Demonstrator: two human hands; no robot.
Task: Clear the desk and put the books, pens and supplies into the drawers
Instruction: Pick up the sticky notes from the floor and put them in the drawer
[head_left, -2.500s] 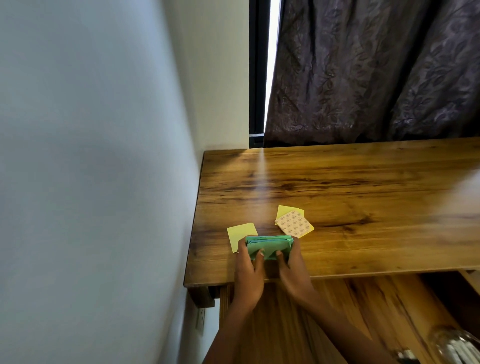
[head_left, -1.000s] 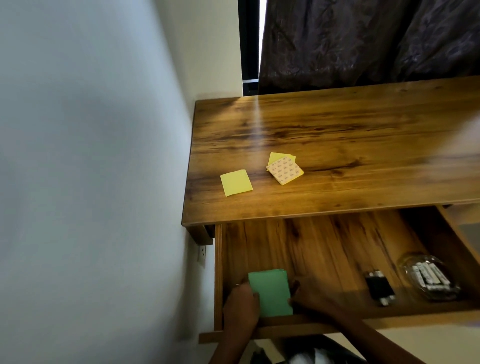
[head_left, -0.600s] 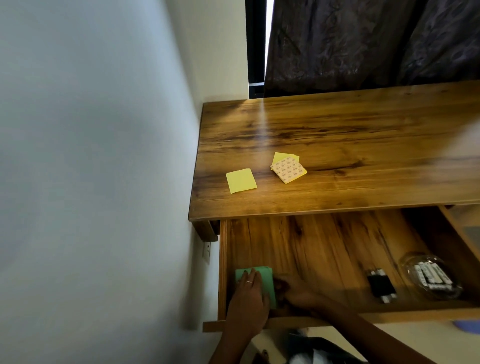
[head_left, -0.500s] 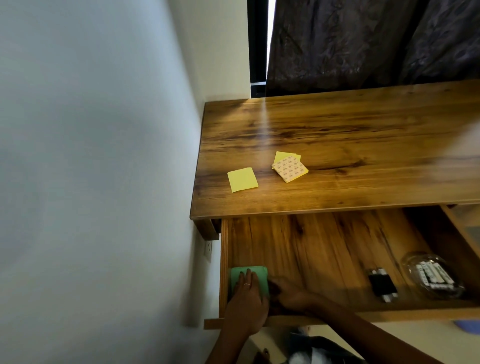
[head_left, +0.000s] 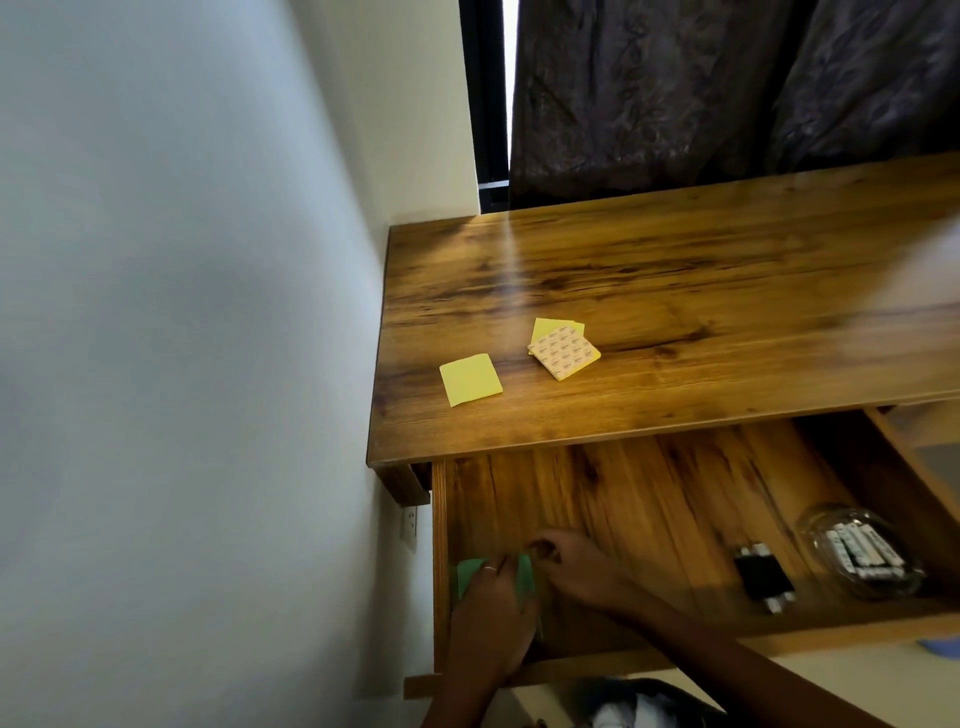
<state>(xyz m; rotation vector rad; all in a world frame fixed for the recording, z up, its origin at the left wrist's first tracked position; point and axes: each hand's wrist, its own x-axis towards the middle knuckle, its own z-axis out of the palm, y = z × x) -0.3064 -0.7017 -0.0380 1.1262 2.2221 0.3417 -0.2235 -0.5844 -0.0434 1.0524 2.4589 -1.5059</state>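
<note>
The left hand lies flat with its fingers spread over the green pad, pressing it down rather than gripping it. The right hand sits just beside it, fingers curled at the pad's right edge; whether they pinch that edge or only touch it I cannot tell. The pad lies in the lower left corner of the open drawer, against its left wall, low in the frame.

Further right on the drawer floor lie a small black item and, beyond it, a clear dish of white sticks.

Above, on the table, two things are left: a yellow pad near the left edge, and a printed pad resting on a yellow sheet just right of it. The rest of the visible top is bare wood.

By my reading the green pad is as good as stowed, the yellow ones come next, and the drawer still wants shutting.
</note>
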